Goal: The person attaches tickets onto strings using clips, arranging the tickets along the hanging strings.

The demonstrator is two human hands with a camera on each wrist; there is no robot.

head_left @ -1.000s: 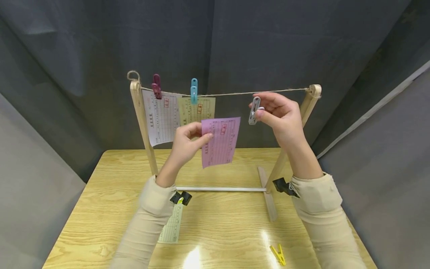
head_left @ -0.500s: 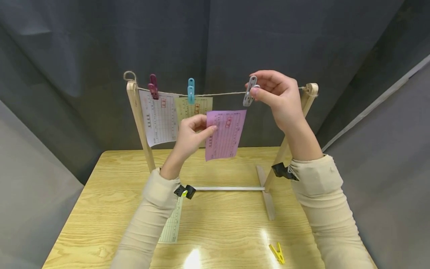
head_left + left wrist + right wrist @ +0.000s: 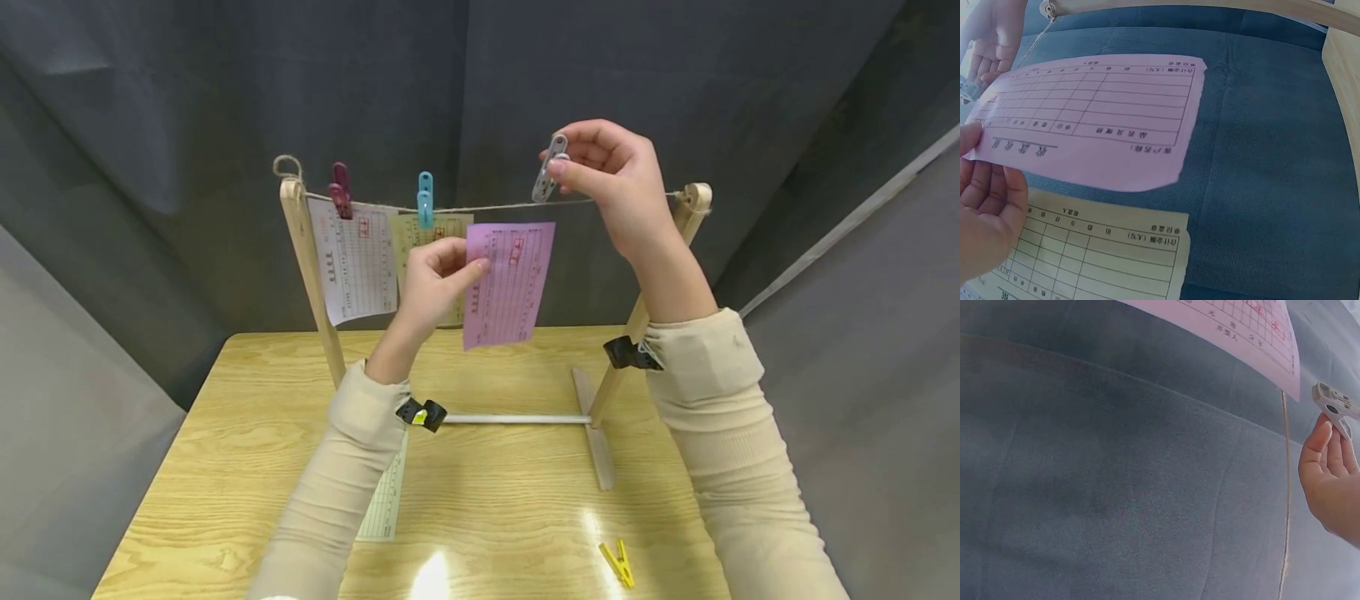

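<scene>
My left hand (image 3: 435, 279) pinches the left edge of a pink printed form (image 3: 510, 287) between thumb and fingers; the sheet hangs upright just below the string (image 3: 495, 207). Up at the string's right half, my right hand (image 3: 618, 179) pinches a grey clothespin (image 3: 551, 171) by its handles, its lower end near string height. The right wrist view shows this clothespin (image 3: 1335, 406) apart from the pink form (image 3: 1241, 334). A white form (image 3: 356, 267) hangs from a maroon clothespin (image 3: 341, 192). Beside it, a yellow form (image 3: 450, 225) hangs from a blue clothespin (image 3: 425, 200), partly hidden by my left hand.
The string runs between two wooden posts (image 3: 311, 275) of a stand with a white crossbar (image 3: 517, 419). On the wooden table (image 3: 495, 500) lie a yellow clothespin (image 3: 618, 564) and a pale green form (image 3: 384, 500), partly under my left forearm. A dark curtain (image 3: 600, 58) hangs behind.
My right hand has risen and moved slightly left with the grey clothespin. My left hand has lifted the pink form up and to the right, closer to the string.
</scene>
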